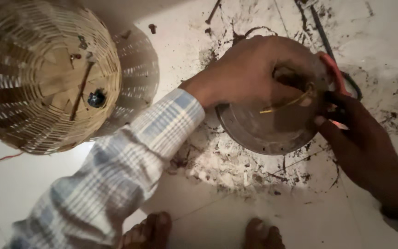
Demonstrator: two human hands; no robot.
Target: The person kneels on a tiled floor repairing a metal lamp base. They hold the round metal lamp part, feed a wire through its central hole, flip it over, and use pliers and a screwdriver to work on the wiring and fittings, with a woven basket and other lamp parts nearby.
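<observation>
My left hand, in a blue and white checked sleeve, reaches over a round grey metal plate and pinches a thin yellowish wire or stem above it. My right hand comes in from the right and holds a pair of red-handled scissors or pliers at the plate's right rim, close to the end of the wire. The tool's blades are hidden behind my fingers.
A woven cane basket stands at the upper left with a stick and a small dark object inside. Dark soil, twigs and pale scraps litter the white tiled floor. My bare feet show at the bottom edge.
</observation>
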